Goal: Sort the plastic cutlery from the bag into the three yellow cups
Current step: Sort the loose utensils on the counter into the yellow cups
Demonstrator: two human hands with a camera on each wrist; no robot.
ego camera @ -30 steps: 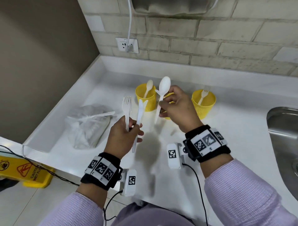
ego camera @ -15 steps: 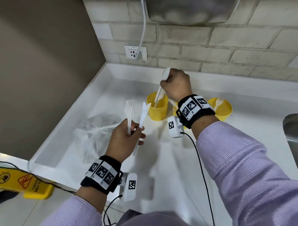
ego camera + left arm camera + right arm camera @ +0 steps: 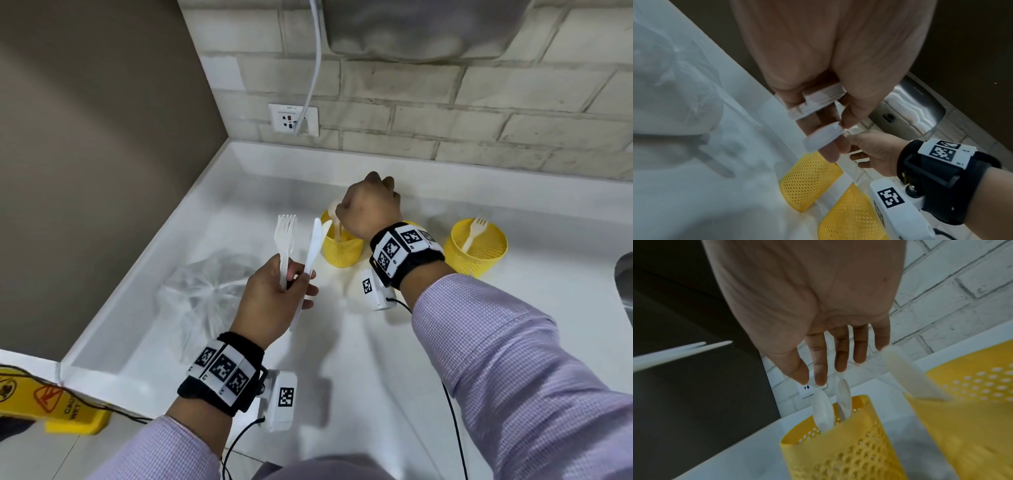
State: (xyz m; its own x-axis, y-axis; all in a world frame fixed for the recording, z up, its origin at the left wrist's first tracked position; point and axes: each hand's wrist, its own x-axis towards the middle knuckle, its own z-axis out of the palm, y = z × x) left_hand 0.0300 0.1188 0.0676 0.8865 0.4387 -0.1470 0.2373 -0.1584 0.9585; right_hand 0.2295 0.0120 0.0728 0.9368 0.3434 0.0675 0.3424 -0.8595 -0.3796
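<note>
My left hand (image 3: 291, 281) grips a white plastic fork (image 3: 286, 240) and a white knife (image 3: 317, 246) by their handles (image 3: 822, 99), both upright, left of the cups. My right hand (image 3: 370, 205) hovers over the left yellow cup (image 3: 340, 251), fingers (image 3: 840, 356) straight and holding nothing. Two white spoons (image 3: 823, 410) stand in that cup (image 3: 838, 451). The middle cup (image 3: 972, 410) holds a white utensil (image 3: 910, 378); my right wrist hides it in the head view. The right cup (image 3: 476, 253) holds a fork (image 3: 474, 233).
The clear plastic bag (image 3: 205, 294) lies on the white counter (image 3: 342, 359) left of my left hand. A brick wall with a socket (image 3: 293, 120) stands behind the cups. A steel sink edge (image 3: 625, 274) is at far right. A yellow wet-floor sign (image 3: 51, 404) lies below left.
My right hand carried the spoon to the left cup, lowered it in and let go. My left hand kept its hold on the fork and knife.
</note>
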